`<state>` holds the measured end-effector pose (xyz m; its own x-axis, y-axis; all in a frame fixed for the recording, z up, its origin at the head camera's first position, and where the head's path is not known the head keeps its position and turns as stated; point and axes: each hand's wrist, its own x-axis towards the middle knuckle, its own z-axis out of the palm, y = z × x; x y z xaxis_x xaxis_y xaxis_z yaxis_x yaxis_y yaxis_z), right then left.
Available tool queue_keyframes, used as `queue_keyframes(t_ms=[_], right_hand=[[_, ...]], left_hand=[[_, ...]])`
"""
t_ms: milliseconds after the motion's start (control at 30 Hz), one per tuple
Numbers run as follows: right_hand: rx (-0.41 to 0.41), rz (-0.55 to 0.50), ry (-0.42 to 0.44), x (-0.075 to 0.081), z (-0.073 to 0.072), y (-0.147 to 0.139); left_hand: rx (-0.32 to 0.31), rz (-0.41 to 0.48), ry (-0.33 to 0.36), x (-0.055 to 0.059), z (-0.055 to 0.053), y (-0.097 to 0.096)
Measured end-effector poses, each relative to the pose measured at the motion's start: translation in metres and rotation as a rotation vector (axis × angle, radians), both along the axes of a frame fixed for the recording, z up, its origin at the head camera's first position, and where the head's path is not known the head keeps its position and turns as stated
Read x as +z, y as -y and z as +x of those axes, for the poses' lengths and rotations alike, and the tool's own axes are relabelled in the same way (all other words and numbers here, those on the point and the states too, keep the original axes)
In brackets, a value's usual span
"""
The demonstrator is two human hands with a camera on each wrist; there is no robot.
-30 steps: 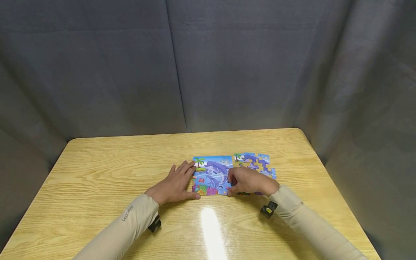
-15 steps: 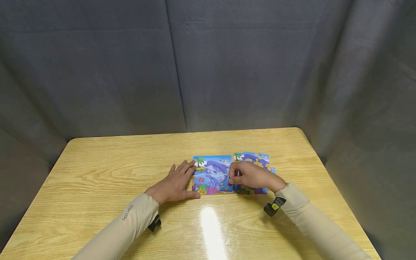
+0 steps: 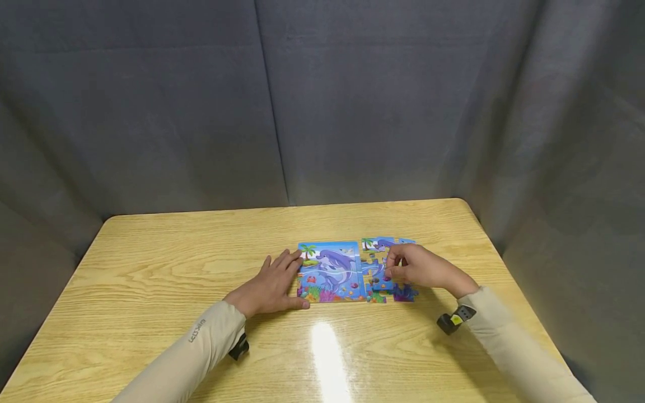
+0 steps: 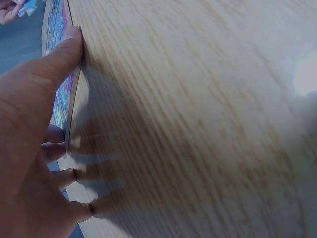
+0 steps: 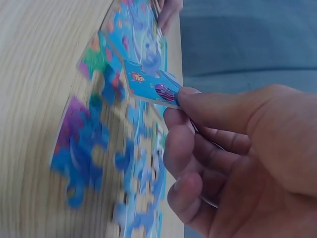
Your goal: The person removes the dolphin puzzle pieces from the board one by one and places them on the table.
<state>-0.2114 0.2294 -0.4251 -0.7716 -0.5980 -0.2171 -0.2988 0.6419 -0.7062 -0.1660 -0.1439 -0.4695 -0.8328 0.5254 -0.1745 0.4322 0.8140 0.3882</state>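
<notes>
A dolphin picture board (image 3: 330, 271) lies flat on the table, with a palm tree at its upper left and coral along its bottom. My left hand (image 3: 269, 286) rests at the board's left side, fingers spread; in the left wrist view the thumb (image 4: 69, 47) touches the near edge. My right hand (image 3: 425, 268) pinches a puzzle piece (image 5: 151, 87) between thumb and fingertips. This piece is blue with a striped purple fish and an orange one, and is held tilted above other puzzle pieces (image 5: 81, 146), partly linked and with gaps among them, right of the board.
The wooden table (image 3: 191, 252) is pale with a glossy light reflection near its front. Grey curtains (image 3: 373, 101) hang behind it and along both sides. A dark camera strap (image 3: 456, 319) sits on the right wrist.
My right hand has lifted the puzzle piece off the board's lower right corner and moved right with it, over the other pieces. My left hand has stayed in place.
</notes>
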Motion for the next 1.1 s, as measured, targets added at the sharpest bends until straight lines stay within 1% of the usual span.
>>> queue_keyframes(t_ms=[100,200,400,767,933,1100], right_hand=[[-0.030,0.013,-0.007,0.001,0.001,-0.012],[-0.056,0.017,0.005,0.002,0.002,-0.022],[-0.090,0.034,0.002,0.004,0.004,-0.041],[-0.092,0.044,0.028,0.005,0.003,-0.062],[-0.099,0.043,0.047,0.001,0.006,-0.073],[-0.093,0.044,0.034,-0.004,0.008,-0.083]], left_hand=[[0.000,0.001,0.001,-0.001,0.000,0.000],[0.001,0.004,0.000,-0.001,0.000,0.000],[0.000,0.002,-0.002,-0.004,0.000,0.000],[0.008,0.007,-0.011,-0.003,0.000,0.002],[0.003,0.012,-0.009,-0.003,0.000,0.002],[0.000,0.010,-0.010,-0.003,-0.001,0.000]])
